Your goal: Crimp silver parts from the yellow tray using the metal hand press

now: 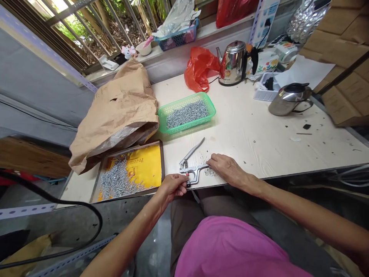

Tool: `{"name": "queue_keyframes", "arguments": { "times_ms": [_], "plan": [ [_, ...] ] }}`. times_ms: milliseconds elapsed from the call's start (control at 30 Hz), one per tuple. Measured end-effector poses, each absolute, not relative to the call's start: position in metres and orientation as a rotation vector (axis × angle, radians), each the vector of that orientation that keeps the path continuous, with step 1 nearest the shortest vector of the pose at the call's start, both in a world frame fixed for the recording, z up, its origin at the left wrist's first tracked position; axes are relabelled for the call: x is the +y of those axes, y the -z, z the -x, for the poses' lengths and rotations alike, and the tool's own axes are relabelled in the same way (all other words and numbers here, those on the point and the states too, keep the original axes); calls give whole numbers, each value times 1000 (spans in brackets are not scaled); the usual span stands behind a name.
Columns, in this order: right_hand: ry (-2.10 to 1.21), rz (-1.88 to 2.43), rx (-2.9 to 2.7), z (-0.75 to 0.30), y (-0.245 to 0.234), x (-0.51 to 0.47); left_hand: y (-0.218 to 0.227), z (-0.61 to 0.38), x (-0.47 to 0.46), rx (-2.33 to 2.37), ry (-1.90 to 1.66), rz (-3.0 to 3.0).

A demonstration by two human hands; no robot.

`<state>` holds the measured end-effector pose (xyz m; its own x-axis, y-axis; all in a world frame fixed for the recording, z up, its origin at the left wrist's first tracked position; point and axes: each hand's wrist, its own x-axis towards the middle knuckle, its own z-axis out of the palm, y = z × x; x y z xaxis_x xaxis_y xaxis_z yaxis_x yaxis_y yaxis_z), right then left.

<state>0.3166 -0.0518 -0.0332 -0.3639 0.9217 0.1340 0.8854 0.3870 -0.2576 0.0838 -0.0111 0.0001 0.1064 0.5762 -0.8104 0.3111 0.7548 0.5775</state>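
Note:
Silver hand pliers (197, 171), of the snap-fastener kind, lie near the table's front edge with their handles spread apart and a small spring between them. My right hand (226, 168) is closed on the end of the lower handle. At the jaw, which has a red tip, the fingers of my left hand (174, 185) are pinched together; whatever is between them is too small to make out. The upper handle points away from me, untouched. Left of my left hand, many small silver metal pieces (118, 177) lie in a shallow tray (162, 161) lined with yellow plastic.
Beyond the pliers stands a green basket (211, 111) of similar metal pieces. A large brown paper bag (118, 100) leans over the tray's back edge. Further back are a red plastic bag (198, 69), a steel kettle (232, 65) and, at right, a steel pitcher (284, 102).

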Motion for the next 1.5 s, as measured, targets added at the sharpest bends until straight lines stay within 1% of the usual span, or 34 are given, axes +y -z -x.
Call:
{"name": "queue_keyframes", "arguments": {
  "times_ms": [133,400,567,733,867,967,1500],
  "plan": [
    [-261,1607,-2417,-317,21,-54,0,-82,-15,1501,-242,-774],
    [-267,1643,-2433,-315,17,-55,-3,-84,-10,1521,-92,-791],
    [-409,1586,-2446,-325,12,-46,-4,-85,-9,1517,-85,-807],
    [-355,1460,-2547,-342,7,-14,-5,-86,-12,1506,-80,-812],
    [-417,1361,-2742,-343,8,13,-6,-86,-15,1505,-89,-803],
    [-404,1306,-2830,-340,10,25,-6,-87,-16,1498,-99,-800],
    [-321,1355,-2834,-334,6,26,-3,-88,-20,1533,-133,-840]
  ]
}}
